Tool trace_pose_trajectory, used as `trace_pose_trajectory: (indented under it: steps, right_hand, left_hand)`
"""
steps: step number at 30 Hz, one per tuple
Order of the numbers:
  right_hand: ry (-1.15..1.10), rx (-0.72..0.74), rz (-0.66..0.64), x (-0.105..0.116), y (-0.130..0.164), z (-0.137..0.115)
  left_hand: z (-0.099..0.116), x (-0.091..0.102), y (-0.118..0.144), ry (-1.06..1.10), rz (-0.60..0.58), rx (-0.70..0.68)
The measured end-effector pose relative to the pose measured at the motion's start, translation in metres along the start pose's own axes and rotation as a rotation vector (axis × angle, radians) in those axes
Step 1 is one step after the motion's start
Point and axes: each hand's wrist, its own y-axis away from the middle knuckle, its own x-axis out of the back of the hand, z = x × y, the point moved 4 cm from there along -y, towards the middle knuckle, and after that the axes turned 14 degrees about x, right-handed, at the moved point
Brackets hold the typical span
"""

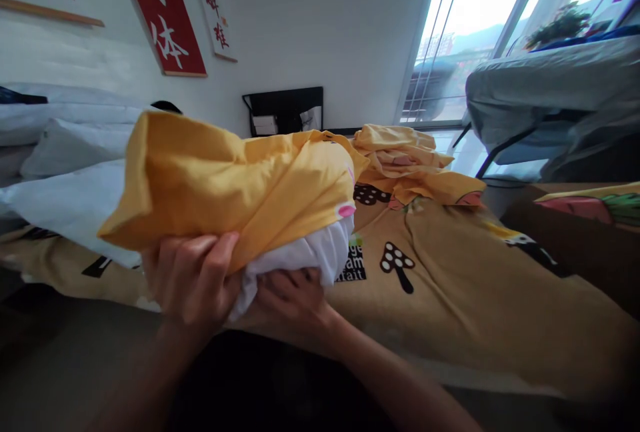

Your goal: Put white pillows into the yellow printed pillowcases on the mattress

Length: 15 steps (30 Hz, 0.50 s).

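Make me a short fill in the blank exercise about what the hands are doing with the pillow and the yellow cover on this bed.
1. The left hand has a grip on the ____ pillowcase.
2. The right hand presses the ____ pillow at the case's open end.
3. The bed sheet is printed with dark ____.
4. A second yellow cloth lies crumpled nearer the ____.

Missing words: yellow; white; mushrooms; window

Two bare forearms seen from above, no sleeves worn to the wrists, left hand [193,282] and right hand [293,299] uncovered, no gloves, rings or watch seen, dark clothing glimpsed below between the arms
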Motion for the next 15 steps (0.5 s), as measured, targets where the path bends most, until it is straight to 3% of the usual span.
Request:
trace_pose_trajectory:
  steps: [5, 8, 10, 12, 15]
  right_hand:
    - [0.079, -0.127, -0.004, -0.007, -0.023, 0.057]
    - [0.095, -0.201, -0.031, -0.008, -0.031, 0.071]
    - [0.056, -0.205, -0.044, -0.01, -0.036, 0.068]
    - [-0.035, -0.091, -0.085, -0.019, -0.045, 0.057]
    - [-0.226, 0.197, -0.269, -0.044, -0.063, 0.037]
  left_hand:
    - [-0.027, -0.007, 0.002, -0.179, 0.057, 0.182]
    - [-0.036, -0.019, 0.011, -0.207, -0.043, 0.252]
    - [-0.029, -0.019, 0.012, -0.134, -0.073, 0.259]
    - [-0.015, -0.012, 0.008, -0.05, -0.051, 0.224]
    - [0.007, 0.001, 0.0, -0.018, 0.012, 0.122]
